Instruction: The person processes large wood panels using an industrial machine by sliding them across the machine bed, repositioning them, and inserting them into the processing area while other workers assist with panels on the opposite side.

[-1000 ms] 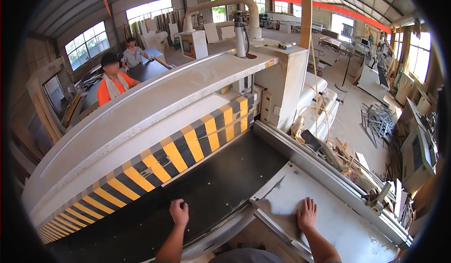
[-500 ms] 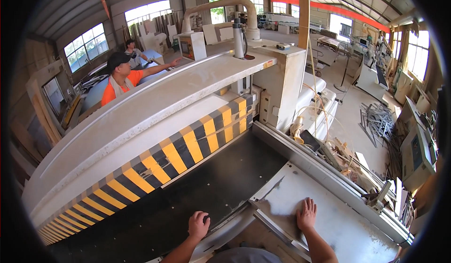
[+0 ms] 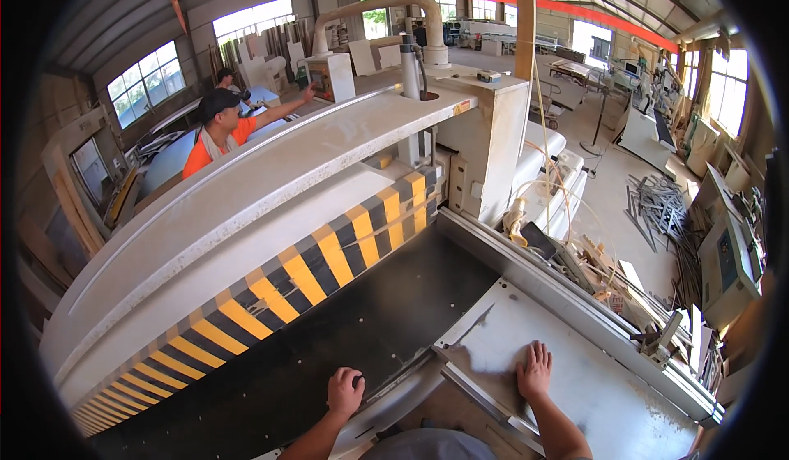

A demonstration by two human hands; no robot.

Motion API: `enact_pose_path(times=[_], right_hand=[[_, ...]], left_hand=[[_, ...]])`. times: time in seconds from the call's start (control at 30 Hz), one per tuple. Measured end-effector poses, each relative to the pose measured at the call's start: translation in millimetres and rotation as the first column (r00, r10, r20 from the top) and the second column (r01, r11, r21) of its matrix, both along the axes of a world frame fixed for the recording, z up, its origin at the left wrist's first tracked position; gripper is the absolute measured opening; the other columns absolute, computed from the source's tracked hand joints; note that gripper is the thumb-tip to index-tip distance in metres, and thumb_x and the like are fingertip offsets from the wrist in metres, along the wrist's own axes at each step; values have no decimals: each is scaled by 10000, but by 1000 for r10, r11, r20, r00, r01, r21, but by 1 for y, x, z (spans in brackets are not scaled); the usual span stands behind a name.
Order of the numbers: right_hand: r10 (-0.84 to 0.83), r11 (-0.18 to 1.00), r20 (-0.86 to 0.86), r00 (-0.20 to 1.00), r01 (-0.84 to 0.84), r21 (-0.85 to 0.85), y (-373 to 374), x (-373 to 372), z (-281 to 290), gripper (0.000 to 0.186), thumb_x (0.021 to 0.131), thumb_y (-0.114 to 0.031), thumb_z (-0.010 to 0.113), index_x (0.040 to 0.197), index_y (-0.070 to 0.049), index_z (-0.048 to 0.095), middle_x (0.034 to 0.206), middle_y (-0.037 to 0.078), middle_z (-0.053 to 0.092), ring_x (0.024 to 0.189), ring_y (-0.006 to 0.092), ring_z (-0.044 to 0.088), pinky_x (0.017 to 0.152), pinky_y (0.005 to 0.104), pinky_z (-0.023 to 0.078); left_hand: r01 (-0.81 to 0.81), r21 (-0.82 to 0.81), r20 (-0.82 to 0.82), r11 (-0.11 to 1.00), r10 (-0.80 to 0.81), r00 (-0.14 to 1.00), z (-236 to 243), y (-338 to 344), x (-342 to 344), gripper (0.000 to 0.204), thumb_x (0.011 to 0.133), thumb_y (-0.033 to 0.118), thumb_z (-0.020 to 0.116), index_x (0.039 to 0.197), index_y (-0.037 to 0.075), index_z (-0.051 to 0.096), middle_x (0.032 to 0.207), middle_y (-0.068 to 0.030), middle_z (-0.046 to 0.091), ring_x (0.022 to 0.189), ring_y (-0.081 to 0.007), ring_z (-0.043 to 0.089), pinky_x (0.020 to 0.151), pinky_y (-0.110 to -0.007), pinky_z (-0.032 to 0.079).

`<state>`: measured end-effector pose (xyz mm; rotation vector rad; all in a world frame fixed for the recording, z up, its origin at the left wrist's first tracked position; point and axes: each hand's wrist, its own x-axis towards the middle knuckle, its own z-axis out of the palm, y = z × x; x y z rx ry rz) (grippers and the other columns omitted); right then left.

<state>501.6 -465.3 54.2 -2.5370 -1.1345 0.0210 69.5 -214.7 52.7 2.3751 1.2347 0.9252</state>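
My left hand [image 3: 345,391] is closed, its fingers curled round a small black knob [image 3: 358,381] at the front edge of the machine's dark bed [image 3: 386,296]. Most of the knob is hidden by the fingers. My right hand [image 3: 536,368] lies flat, fingers stretched out, on a worn silver metal table [image 3: 600,402]. Beyond the bed runs a long beam with yellow and black stripes [image 3: 333,250], beneath the machine's large pale cross-frame [image 3: 271,164].
Across the machine a person in an orange shirt [image 3: 242,130] reaches toward a small control box [image 3: 330,78]; another person [image 3: 226,76] is behind. A metal fence [image 3: 567,296] borders the table's right. Offcuts [image 3: 604,271] and metal strips [image 3: 653,213] lie further right.
The person in orange has moved the outstretched hand onto or close to the control box. A pale strip under the striped beam's lower edge no longer shows. My hands keep their places.
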Motion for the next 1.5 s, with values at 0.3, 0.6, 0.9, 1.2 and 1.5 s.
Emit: enact_pose_path(times=[0.3,0.6,0.9,1.2,1.5], right_hand=[[9,1000,-19,1000,-9,-11,0,-2,39,644,928,-304,598,1485,-23,439,1609,182,355,1531,356,239,1266,501,131],[3,1000,-19,1000,-3,-13,2,-3,61,653,917,-271,618,1496,-38,426,1620,167,341,1532,351,236,1268,495,133],[-2,1000,-26,1000,2,-19,5,-4,74,647,920,-276,609,1494,-38,428,1616,169,349,1531,354,240,1268,499,129],[5,1000,-18,1000,-5,-10,5,-2,74,643,922,-280,605,1491,-32,435,1614,175,349,1530,358,241,1267,501,133],[-4,999,-50,999,2,-35,4,-3,78,651,929,-293,599,1499,-31,424,1621,177,336,1535,354,230,1269,499,125]], left_hand=[[4,-11,-10,1000,-4,1000,53,-2,-3,153,825,119,742,956,98,666,1007,-105,629,931,-349,635,804,-460,511],[6,-7,-25,1000,-6,1000,75,1,-5,166,821,117,745,965,105,664,1005,-95,628,929,-343,634,801,-456,511],[-11,-18,-50,1000,10,999,93,4,-4,158,817,118,747,955,100,670,1003,-101,629,928,-346,636,805,-454,516],[-5,-3,-55,1000,4,998,96,5,-3,144,822,116,744,942,95,666,988,-103,631,913,-347,640,789,-458,515],[-5,-25,-50,1000,4,999,94,5,-4,141,829,119,746,947,101,670,1005,-101,631,934,-343,634,808,-453,509]])
